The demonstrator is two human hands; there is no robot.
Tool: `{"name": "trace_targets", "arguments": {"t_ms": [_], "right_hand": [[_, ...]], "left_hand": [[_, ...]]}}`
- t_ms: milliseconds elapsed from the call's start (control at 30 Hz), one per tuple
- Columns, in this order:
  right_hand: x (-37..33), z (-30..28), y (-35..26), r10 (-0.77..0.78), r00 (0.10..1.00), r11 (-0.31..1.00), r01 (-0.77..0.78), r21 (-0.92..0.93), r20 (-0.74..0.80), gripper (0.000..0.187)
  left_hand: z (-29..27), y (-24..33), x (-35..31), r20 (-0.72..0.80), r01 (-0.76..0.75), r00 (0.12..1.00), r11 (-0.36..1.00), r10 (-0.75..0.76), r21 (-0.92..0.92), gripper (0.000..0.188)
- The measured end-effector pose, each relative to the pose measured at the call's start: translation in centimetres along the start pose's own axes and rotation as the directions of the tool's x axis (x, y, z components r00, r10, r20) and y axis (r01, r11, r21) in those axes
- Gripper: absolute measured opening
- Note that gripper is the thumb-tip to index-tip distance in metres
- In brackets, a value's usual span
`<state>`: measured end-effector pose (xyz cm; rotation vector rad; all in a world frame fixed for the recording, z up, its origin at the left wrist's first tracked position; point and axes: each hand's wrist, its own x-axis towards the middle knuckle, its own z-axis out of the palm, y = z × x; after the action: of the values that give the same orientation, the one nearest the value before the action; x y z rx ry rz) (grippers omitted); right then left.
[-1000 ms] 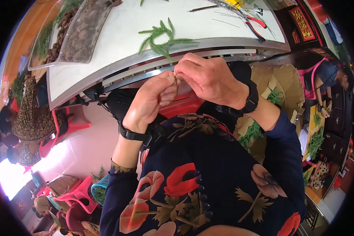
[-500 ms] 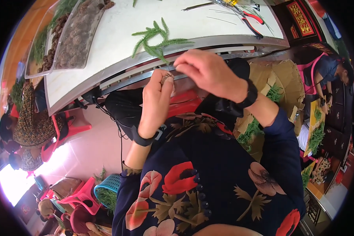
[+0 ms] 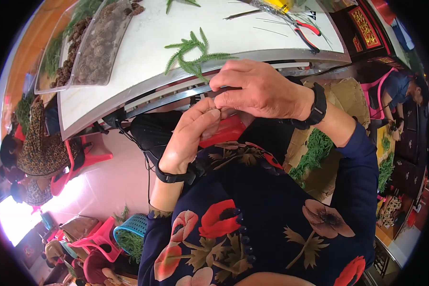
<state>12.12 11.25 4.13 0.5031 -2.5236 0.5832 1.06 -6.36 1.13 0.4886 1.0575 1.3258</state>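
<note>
Just in front of the table's near edge, my two hands meet fingertip to fingertip. My left hand [image 3: 191, 128] is closed, thumb pressed to the fingers, on a small brown pine cone that the fingers now almost hide. Over it comes my right hand [image 3: 264, 93], its fingers bent and pinched at the left fingertips; what they grip is too small or covered to make out. On the table right beyond them lies a green artificial pine sprig [image 3: 193, 53], bent into an open ring.
Clear plastic boxes of pine cones [image 3: 96, 55] stand at the table's left. Red-handled pliers [image 3: 306, 35] and thin wires [image 3: 271, 31] lie at the far right. A cardboard box [image 3: 345, 97] with greenery is at my right. Other people sit at both sides.
My right hand has come down and left onto the left fingertips and closed there. The left hand has turned, covering the pine cone. The view has shifted slightly.
</note>
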Motion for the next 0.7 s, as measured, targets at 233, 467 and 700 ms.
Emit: {"name": "trace_targets", "arguments": {"t_ms": [233, 467, 700], "right_hand": [[-1.4, 1.4, -1.3, 0.515, 0.856, 0.845, -0.515, 0.145, 0.044, 0.015], [-3.2, 5.1, -3.1, 0.882, 0.432, 0.092, -0.552, 0.829, 0.189, 0.018], [-2.5, 6.0, -3.8, 0.897, 0.408, -0.003, -0.382, 0.924, 0.172, 0.016]], "left_hand": [[1.0, -2.4, 2.0, -0.238, -0.206, 0.873, 0.764, 0.425, 0.611, 0.015], [0.6, -1.0, 1.6, -0.24, -0.185, 0.947, 0.973, 0.213, 0.135, 0.014], [0.7, -1.7, 1.6, -0.269, -0.17, 0.928, 0.934, 0.259, 0.315, 0.016]]}}
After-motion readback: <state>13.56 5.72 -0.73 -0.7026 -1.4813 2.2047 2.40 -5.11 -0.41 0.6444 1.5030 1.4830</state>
